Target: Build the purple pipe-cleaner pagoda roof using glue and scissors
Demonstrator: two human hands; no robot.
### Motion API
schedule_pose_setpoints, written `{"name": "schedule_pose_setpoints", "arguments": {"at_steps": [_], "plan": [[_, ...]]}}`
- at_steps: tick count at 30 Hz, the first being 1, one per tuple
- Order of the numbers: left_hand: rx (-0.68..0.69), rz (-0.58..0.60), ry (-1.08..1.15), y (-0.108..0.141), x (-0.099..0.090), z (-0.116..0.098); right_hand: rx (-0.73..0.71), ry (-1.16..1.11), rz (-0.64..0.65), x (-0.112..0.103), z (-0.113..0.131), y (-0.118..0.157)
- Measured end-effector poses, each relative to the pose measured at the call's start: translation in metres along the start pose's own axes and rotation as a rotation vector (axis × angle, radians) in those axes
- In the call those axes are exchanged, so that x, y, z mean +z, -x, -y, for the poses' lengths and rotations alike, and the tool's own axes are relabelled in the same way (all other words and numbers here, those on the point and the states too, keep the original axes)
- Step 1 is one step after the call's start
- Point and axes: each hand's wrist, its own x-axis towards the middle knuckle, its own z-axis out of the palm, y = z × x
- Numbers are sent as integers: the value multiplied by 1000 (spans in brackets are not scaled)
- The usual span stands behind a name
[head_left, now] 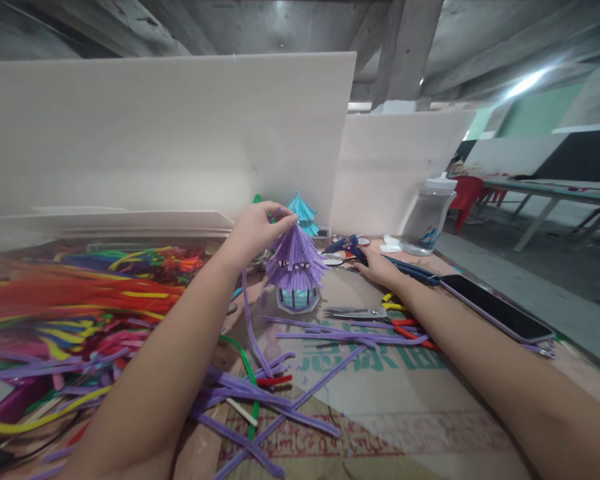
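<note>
A purple two-tiered pavilion model (296,257) with a pale blue base stands upright in the middle of the table. My left hand (266,227) is at its pointed top, thumb and fingers pinched together; what they hold, if anything, is too small to name. Farther right, my right hand (375,263) rests around the handle of a dark blue glue gun (353,248), whose nozzle points left toward the model. Directly behind the purple model is a light blue pointed roof (304,210). A purple strip (250,327) hangs down below my left hand.
Scissors (357,313), purple strips (325,333) and a phone (495,307) lie on the table. Colourful strips (80,293) are heaped at left. A clear bottle (427,217) stands at the back right, near white panels (180,140).
</note>
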Motion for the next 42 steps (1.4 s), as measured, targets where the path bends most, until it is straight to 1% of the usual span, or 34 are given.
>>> {"name": "schedule_pose_setpoints", "arguments": {"at_steps": [4,8,11,14,18,21,25,29,33,34,38,42], "plan": [[-14,-5,4,1,0,-2,25,-11,-13,0,-1,-1],[3,-9,35,1,2,-2,59,-32,-20,-3,2,-2],[18,4,59,1,2,-1,40,-50,0,-4,6,-1],[12,-13,59,1,2,-1,40,-54,-18,-6,10,-1],[-11,-81,42,1,3,-3,138,-82,-87,-8,10,-2],[-53,-113,44,0,3,0,213,-112,-134,-8,6,-3],[-92,-35,62,-2,-1,9,276,-139,-174,-9,3,-3],[-128,-23,24,-3,-9,17,298,-184,-194,-11,4,-3],[-213,99,-59,-3,-19,31,321,-261,-210,-12,6,-2],[-229,111,-76,-4,-21,34,329,-280,-216,-13,6,-3],[-261,89,-134,-4,-24,42,345,-346,-227,-17,7,-2],[-250,17,-141,-4,-24,39,320,-407,-217,-20,8,0]]}}
